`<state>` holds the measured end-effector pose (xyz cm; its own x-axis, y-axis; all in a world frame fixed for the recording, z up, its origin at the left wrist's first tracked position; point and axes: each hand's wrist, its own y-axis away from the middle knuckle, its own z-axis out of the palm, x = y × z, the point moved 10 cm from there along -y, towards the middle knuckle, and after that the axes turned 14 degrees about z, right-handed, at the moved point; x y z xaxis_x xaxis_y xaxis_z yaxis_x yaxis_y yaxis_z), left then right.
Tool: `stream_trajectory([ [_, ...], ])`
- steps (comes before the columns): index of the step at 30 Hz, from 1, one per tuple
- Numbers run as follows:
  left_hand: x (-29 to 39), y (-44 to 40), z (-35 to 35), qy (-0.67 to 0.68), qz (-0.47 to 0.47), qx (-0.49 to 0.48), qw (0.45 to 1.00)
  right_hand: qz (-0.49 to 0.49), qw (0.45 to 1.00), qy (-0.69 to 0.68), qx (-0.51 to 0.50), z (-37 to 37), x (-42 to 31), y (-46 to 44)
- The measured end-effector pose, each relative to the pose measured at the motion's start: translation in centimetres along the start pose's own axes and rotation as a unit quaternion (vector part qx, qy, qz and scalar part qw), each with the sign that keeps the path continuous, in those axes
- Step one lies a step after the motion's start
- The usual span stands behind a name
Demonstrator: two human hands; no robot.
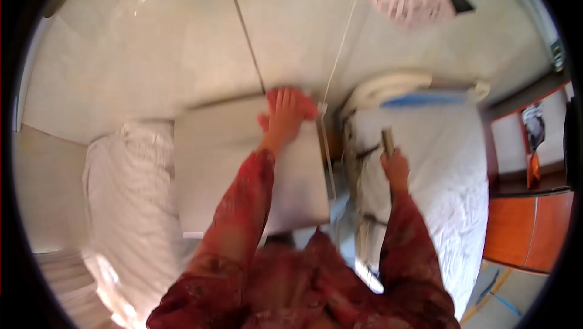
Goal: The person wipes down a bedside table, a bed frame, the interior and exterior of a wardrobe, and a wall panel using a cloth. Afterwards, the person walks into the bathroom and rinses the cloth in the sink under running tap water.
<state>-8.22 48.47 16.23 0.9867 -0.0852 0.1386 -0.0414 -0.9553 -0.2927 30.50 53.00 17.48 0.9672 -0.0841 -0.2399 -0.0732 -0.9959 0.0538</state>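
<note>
My left hand point(284, 124) presses a red cloth point(306, 109) against the far edge of a pale, flat tabletop point(225, 171). Its fingers lie forward over the cloth, which bunches out on both sides. Off to the right, my right hand point(396, 170) is wrapped around a slim brownish cylinder point(387, 141), held upright above a white-covered bed. Blur hides what kind of container or tool the cylinder is. Both forearms wear red patterned sleeves.
A white-covered bed point(437, 207) stands right of the table, with a cream curved piece point(388, 86) at its head. Another pale cloth-covered piece point(130, 177) is at left. A white cord point(345, 37) runs down the wall. Wooden cabinets point(513, 226) stand far right.
</note>
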Motion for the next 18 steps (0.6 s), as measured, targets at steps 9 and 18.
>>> stream_trajectory([
  [9, -3.4, 2.9, -2.9, 0.005, -0.012, 0.003, 1.0, 0.018, 0.998, 0.021, 0.06, -4.5, -1.8, 2.3],
  [18, -18.9, 16.3, -8.6, -0.036, -0.158, 0.025, 0.986, 0.018, 0.997, 0.031, 0.069, -4.1, -2.0, 3.0],
])
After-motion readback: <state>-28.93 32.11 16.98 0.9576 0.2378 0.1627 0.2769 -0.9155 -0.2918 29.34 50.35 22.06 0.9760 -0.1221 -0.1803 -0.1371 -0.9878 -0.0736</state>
